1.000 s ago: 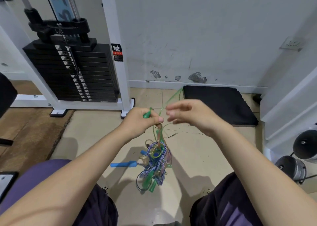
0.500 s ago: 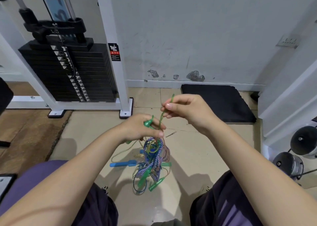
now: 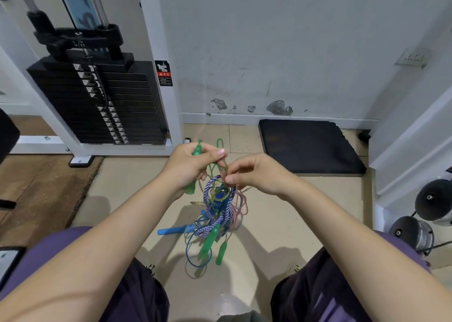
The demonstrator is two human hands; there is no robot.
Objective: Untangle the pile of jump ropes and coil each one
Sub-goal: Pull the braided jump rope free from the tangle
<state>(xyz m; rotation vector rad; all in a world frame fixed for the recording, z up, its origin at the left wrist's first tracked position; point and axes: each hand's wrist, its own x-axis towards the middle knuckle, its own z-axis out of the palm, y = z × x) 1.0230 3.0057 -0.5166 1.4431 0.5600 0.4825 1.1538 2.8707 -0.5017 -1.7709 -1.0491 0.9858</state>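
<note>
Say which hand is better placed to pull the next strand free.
Right. The right hand already pinches strands at the top of the tangle, while the left hand is occupied gripping a green handle.

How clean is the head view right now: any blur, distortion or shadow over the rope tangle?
Head view: wide-angle bending bows the wall edges; the hanging tangle of jump ropes looks slightly soft, its thin strands smeared; soft arm shadows fall on the floor tiles beneath; no glare.
</note>
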